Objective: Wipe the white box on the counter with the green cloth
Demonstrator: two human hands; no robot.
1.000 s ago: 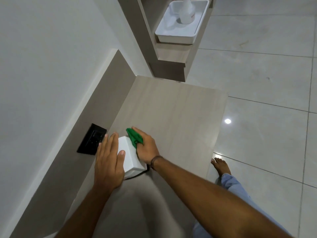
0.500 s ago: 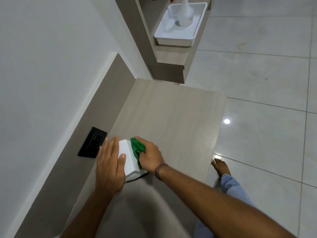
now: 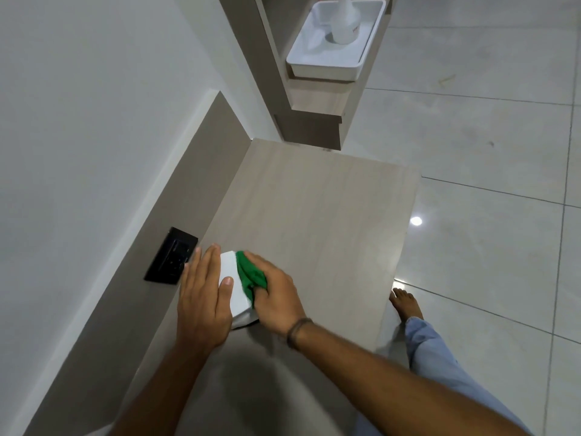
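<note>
The white box (image 3: 234,286) sits on the pale wood-grain counter (image 3: 314,221), a little left of centre in the lower half of the frame, close to the brown back panel. The left hand (image 3: 202,303) lies flat over the box's left side, fingers stretched out together toward the wall and the thumb resting across the white top — pressing on the box rather than gripping it. The right hand (image 3: 276,297) comes in from the lower right and is closed around the green cloth (image 3: 250,276), which is bunched up and pushed against the box's right side and top edge. A dark band circles the right wrist.

Just left of the left hand's fingertips, a black socket plate (image 3: 171,256) is set into the back panel. The rest of the counter top runs up toward the centre of the frame, bare.

In the upper middle of the frame a shelf unit carries a white tray (image 3: 327,66) — a clear bottle (image 3: 344,23) stands inside it, its top cut off by the frame edge. To the right lies a glossy tiled floor (image 3: 487,152) with 1 bright light reflection. At the lower right a bare foot (image 3: 405,303) rests on the tiles beside the counter's edge, below it a light blue trouser leg (image 3: 440,357).
</note>
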